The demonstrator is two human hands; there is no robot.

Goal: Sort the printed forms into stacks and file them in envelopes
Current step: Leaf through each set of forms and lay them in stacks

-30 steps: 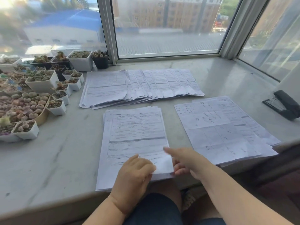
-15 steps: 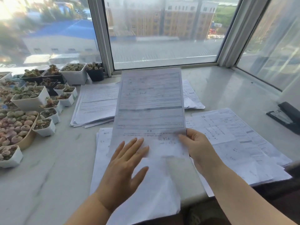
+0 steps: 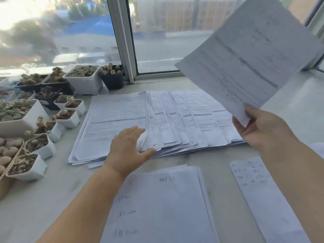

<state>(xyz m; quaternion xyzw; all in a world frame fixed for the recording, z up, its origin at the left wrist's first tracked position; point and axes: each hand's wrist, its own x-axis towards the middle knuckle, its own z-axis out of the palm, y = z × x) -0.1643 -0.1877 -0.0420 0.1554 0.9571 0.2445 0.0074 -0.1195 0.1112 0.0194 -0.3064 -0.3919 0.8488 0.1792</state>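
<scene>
My right hand [image 3: 263, 130] pinches the bottom corner of a printed form [image 3: 249, 55] and holds it up in the air at the upper right, tilted. A fanned row of printed forms [image 3: 175, 118] lies across the middle of the marble sill. My left hand [image 3: 128, 146] rests on the near edge of that fan with straight fingers, lifting the curled corners of a few sheets. Nearer me lies a stack of forms [image 3: 161, 207], and another stack [image 3: 266, 199] sits at the lower right.
Many small white and black pots of succulents [image 3: 40, 120] crowd the left side of the sill [image 3: 43, 199], right beside the fanned forms. The window frame [image 3: 124, 37] rises behind the papers.
My right hand lifted the top form off the near stack and swung it up to the right. My left hand left that stack and reached forward onto the fanned forms. The view moved closer.
</scene>
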